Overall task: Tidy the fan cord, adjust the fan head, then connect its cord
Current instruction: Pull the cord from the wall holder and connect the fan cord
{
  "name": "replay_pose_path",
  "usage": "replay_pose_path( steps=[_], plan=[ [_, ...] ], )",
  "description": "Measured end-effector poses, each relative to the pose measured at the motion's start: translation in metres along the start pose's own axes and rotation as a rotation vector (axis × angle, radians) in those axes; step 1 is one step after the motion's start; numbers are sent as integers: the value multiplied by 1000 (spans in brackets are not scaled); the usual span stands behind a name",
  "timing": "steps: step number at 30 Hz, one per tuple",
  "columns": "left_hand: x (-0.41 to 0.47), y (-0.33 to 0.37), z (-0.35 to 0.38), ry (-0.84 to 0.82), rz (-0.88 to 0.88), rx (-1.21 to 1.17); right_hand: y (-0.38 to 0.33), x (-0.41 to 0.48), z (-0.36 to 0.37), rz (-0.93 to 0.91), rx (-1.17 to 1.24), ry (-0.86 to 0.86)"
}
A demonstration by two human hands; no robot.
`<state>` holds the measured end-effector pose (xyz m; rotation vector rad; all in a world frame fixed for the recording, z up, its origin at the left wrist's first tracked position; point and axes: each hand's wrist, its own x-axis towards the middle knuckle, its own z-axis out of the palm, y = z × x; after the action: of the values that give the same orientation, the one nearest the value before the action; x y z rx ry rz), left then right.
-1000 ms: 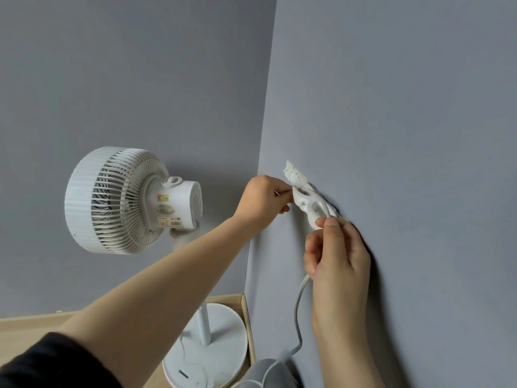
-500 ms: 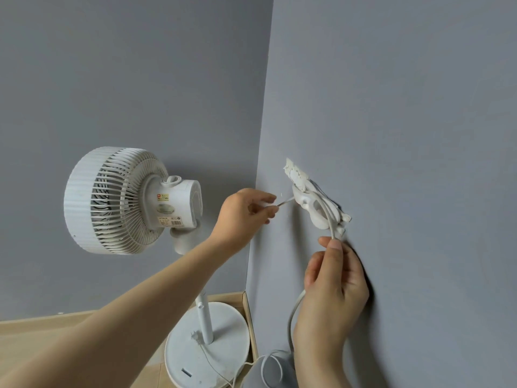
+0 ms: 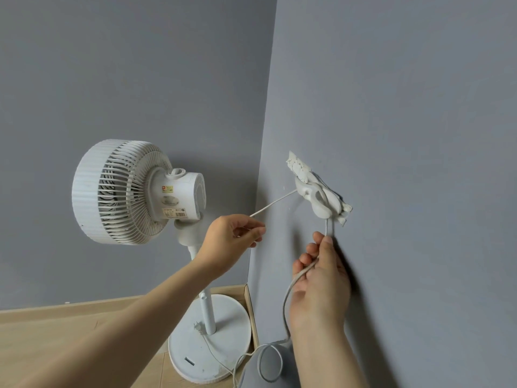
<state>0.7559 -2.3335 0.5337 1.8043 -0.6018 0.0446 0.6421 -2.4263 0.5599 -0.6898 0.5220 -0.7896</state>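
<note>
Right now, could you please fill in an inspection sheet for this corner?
Surface: wood floor, fan base standing on it.
Job's things: white fan upright on its stand; plug lying on the base, unplugged.
Clutter: nothing seen.
Hands: left hand pinches a thin cord; right hand grips a thicker cord.
Cables: both run to a white wall fitting; slack loops low by the wall.
Surroundings: grey walls.

I see the fan (image 3: 134, 191) at centre left, standing on the floor (image 3: 70, 337) in the corner. The wall hook (image 3: 319, 189) is mounted centre right, with my left hand (image 3: 232, 236) between them and my right hand (image 3: 321, 273) just below the hook.
</note>
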Motion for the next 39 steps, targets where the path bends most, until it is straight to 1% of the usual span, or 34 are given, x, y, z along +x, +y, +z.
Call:
replay_pose_path(
  steps=[3,5,8,12,14,17,19,22,25,27,30,31,33,37,39],
  plan=[
    [-8,-12,-4,-1,-46,2,6,4,-3,37,-63,-67],
    [-15,-23,-6,-15,-91,14,12,7,-6,24,-123,-114],
    [-27,-36,-8,-68,-123,45,20,12,-14,-90,-303,-166],
    [-39,-41,-9,-183,-133,67,21,19,-22,-238,-547,-239],
    [-43,-40,-8,-236,-168,-5,18,21,-22,-284,-606,-281],
    [-49,-34,-5,-317,-257,-238,16,24,-21,-331,-663,-312],
    [-51,-32,-2,-339,-296,-373,17,25,-19,-340,-687,-323],
    [-54,-30,1,-319,-274,-436,15,27,-16,-323,-681,-346],
    [-53,-33,-3,-223,-312,-491,16,25,-15,-255,-695,-346],
    [-53,-38,-9,-162,-345,-531,19,21,-16,-213,-790,-362],
    [-56,-45,-16,-111,-358,-562,21,10,-17,-195,-960,-479],
    [-58,-47,-19,-101,-352,-569,21,5,-16,-211,-1013,-529],
    [-59,-49,-22,-101,-339,-578,16,2,-12,-312,-1116,-604],
    [-61,-54,-29,-90,-343,-608,6,-2,6,-581,-1252,-639],
    [-64,-57,-35,-84,-337,-619,3,-3,22,-626,-1337,-682]
  ],
)
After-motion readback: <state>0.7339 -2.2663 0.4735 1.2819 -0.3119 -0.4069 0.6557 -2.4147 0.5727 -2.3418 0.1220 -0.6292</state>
